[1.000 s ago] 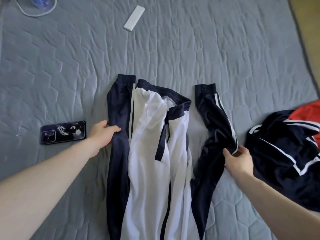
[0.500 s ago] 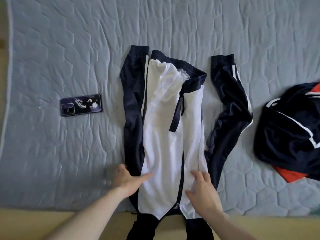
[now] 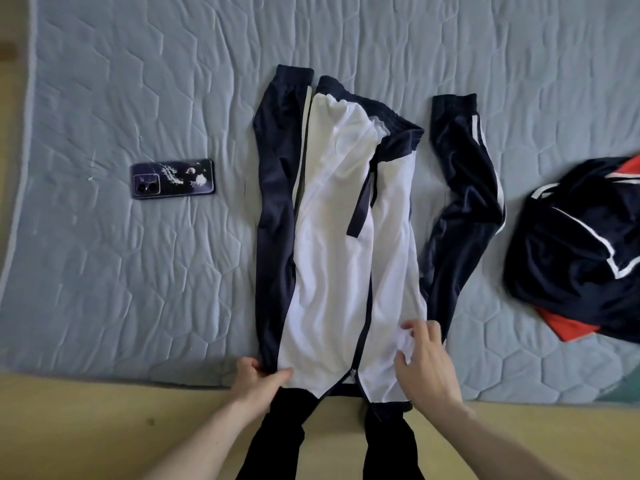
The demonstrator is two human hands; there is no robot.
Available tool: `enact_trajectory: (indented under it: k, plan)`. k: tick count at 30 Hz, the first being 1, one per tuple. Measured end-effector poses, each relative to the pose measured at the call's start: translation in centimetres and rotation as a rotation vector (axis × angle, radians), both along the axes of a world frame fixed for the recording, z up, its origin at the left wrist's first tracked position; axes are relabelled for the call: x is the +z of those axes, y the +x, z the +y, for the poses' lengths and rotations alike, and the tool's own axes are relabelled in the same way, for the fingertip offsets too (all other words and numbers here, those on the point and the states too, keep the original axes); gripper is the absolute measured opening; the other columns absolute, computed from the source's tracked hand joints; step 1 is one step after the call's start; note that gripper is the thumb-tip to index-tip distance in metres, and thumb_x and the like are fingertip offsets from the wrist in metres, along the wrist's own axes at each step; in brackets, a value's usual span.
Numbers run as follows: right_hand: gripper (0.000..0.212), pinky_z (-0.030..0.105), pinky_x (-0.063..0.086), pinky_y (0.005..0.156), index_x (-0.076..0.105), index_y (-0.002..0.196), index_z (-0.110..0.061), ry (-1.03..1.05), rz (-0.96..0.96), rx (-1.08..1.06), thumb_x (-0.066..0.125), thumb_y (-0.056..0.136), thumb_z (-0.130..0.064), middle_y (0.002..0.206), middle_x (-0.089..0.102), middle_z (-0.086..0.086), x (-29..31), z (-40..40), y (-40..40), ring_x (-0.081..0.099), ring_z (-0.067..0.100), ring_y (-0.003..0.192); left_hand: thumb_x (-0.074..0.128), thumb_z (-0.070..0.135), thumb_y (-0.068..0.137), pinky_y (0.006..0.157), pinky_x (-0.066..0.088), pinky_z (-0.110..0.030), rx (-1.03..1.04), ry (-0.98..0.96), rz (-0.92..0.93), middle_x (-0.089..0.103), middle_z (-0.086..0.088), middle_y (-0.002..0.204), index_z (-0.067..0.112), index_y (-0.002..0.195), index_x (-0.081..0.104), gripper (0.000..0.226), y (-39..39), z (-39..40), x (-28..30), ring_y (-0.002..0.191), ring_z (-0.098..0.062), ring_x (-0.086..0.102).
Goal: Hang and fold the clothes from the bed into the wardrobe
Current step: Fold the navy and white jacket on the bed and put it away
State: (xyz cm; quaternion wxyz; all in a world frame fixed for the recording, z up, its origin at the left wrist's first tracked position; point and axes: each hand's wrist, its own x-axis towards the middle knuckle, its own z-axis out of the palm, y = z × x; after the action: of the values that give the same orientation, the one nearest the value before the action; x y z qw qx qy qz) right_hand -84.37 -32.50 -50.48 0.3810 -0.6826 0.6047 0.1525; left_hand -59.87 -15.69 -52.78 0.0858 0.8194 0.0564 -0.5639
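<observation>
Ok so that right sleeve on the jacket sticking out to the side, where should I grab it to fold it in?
Probably pinch the right sleeve at its ribbed cuff, coming from the outer, striped side. The jacket lies flat and the sleeve bends outward midway, so lifting the free cuff end should let the rest swing onto the white panel. The right hand, now gripping the hem, is nearest.

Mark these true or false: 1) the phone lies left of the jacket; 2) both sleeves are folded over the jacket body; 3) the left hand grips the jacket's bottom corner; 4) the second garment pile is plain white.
1) True: the dark purple phone lies left of the navy-and-white zip jacket.
2) False: its striped right sleeve lies spread aside.
3) True: the left hand grips it; the right hand bunches the white lining.
4) False: the pile is navy, white-striped, with red.
</observation>
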Motion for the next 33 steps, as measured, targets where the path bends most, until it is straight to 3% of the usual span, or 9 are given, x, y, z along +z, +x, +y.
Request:
enact_trajectory:
  k: [2,9,13,18,21,24,27,30,33]
  plan:
    - [0.033,0.033,0.054,0.066,0.049,0.119,-0.030,0.053,-0.077,0.026,0.061,0.093,-0.013,0.118,0.043,-0.015,0.2,1.5,0.1,0.060,0.007,0.072,0.096,0.054,0.046,0.089,0.054,-0.034,-0.028,-0.013,0.070,0.069,0.004,0.105,0.017,0.113,0.052,0.088,-1.0,0.0,0.1,0.098,-0.017,0.069]
    - [0.038,0.021,0.050,0.078,0.057,0.122,-0.034,0.293,-0.078,-0.197,0.057,0.090,-0.013,0.118,0.055,-0.019,0.4,4.0,-1.7,0.063,0.002,0.087,0.064,0.028,0.093,0.082,0.047,-0.036,-0.463,-0.324,-0.298,0.062,0.004,0.102,0.019,0.104,0.052,0.018,-6.7,-2.3,4.0,0.103,-0.026,0.064]
    - [0.035,0.029,0.059,0.070,0.060,0.114,-0.035,0.363,-0.121,-0.441,0.055,0.091,-0.009,0.113,0.062,-0.014,1.2,3.1,-3.6,0.069,0.015,0.081,0.062,0.029,0.094,0.076,0.049,-0.034,-0.551,-0.591,-0.356,0.061,0.012,0.110,0.027,0.122,0.045,0.033,-9.9,-4.8,7.2,0.094,-0.019,0.065]
    - [0.035,0.026,0.055,0.057,0.066,0.112,-0.021,0.325,-0.190,-0.653,0.050,0.091,0.003,0.107,0.069,0.001,2.0,0.4,-6.1,0.071,0.022,0.076,0.054,0.028,0.100,0.079,0.048,-0.022,-0.763,-0.789,-0.236,0.037,0.019,0.138,0.032,0.144,0.034,0.049,-13.6,-8.1,8.0,0.099,-0.009,0.062]
    - [0.036,0.027,0.053,0.056,0.067,0.111,-0.015,0.300,-0.206,-0.721,0.045,0.093,0.006,0.104,0.070,0.005,2.2,-1.0,-7.4,0.068,0.022,0.074,0.052,0.020,0.100,0.094,0.049,-0.030,-0.944,-0.711,-0.127,0.025,0.015,0.151,0.026,0.155,0.029,0.061,-15.2,-9.8,7.5,0.119,-0.015,0.056]
    - [0.036,0.030,0.055,0.057,0.067,0.110,-0.015,0.281,-0.206,-0.744,0.043,0.094,0.006,0.104,0.070,0.004,2.0,-1.9,-7.8,0.069,0.024,0.079,0.048,0.020,0.098,0.111,0.043,-0.036,-1.108,-0.653,0.117,0.032,0.012,0.159,0.020,0.151,0.043,0.053,-15.7,-11.1,6.6,0.135,-0.021,0.048]
    - [0.026,0.042,0.060,0.075,0.069,0.109,-0.023,0.226,-0.202,-0.695,0.053,0.096,-0.007,0.103,0.073,-0.001,1.5,-2.7,-7.2,0.071,0.019,0.087,0.045,0.018,0.092,0.110,0.043,-0.027,-0.980,-0.585,0.265,0.062,0.009,0.139,0.028,0.133,0.066,0.047,-14.2,-12.4,5.8,0.125,-0.014,0.058]
    - [0.018,0.026,0.054,0.077,0.068,0.109,-0.030,0.179,-0.232,-0.570,0.066,0.093,-0.022,0.098,0.073,-0.013,1.9,-3.1,-5.2,0.066,0.000,0.082,0.054,0.031,0.086,0.090,0.055,-0.031,-0.725,-0.541,-0.021,0.073,0.014,0.105,0.035,0.109,0.069,0.027,-10.2,-14.6,4.7,0.092,-0.006,0.067]
    - [0.029,0.021,0.052,0.081,0.064,0.116,-0.034,0.157,-0.282,-0.433,0.074,0.089,-0.030,0.107,0.068,-0.021,2.2,-3.7,-2.5,0.063,-0.002,0.094,0.072,0.029,0.087,0.077,0.050,-0.028,-0.459,-0.536,-0.307,0.069,0.010,0.098,0.029,0.107,0.060,0.023,-5.5,-18.1,4.0,0.081,-0.005,0.063]
